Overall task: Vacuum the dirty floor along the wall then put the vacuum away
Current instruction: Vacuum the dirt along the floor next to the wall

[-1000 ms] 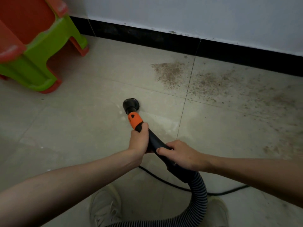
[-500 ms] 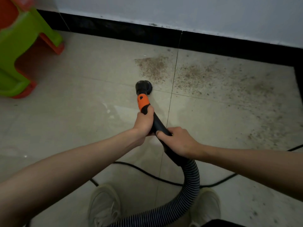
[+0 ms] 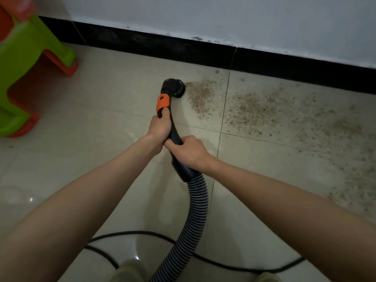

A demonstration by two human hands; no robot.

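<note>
Left hand (image 3: 160, 127) and right hand (image 3: 188, 151), each grip closed around black vacuum wand (image 3: 174, 132). Round brush nozzle (image 3: 173, 87) on floor tile (image 3: 101, 129); dirt patch (image 3: 264, 110) at nozzle's 3 o'clock, baseboard (image 3: 203, 51) at 12.

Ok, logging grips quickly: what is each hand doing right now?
Left hand: closed around the vacuum wand, just below its orange collar.
Right hand: closed around the wand lower down, above the ribbed hose.
</note>
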